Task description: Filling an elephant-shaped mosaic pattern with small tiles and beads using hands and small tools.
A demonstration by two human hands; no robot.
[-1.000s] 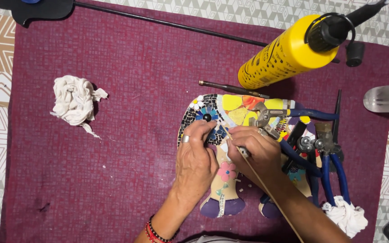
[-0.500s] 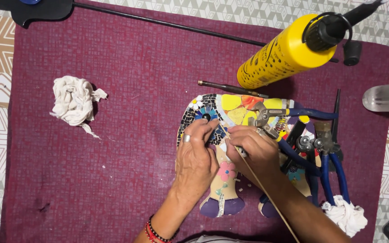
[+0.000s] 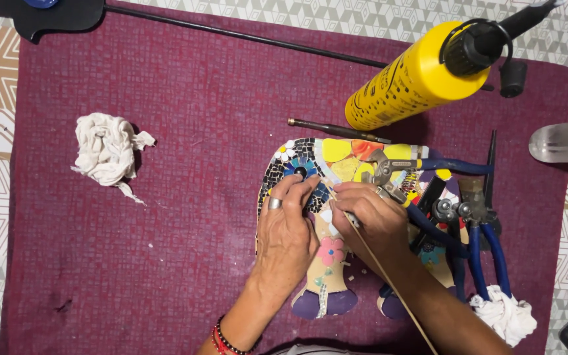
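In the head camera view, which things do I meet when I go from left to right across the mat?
Crumpled white rag → left hand → right hand → blue-handled pliers → clear bottle.

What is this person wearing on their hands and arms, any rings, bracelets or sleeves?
Both forearms are bare, with no sleeves or gloves in view. The left hand has a silver-coloured ring on one finger, and its wrist carries stacked bracelets: a red band next to a string of dark beads. The right hand shows no ring or wristwear.
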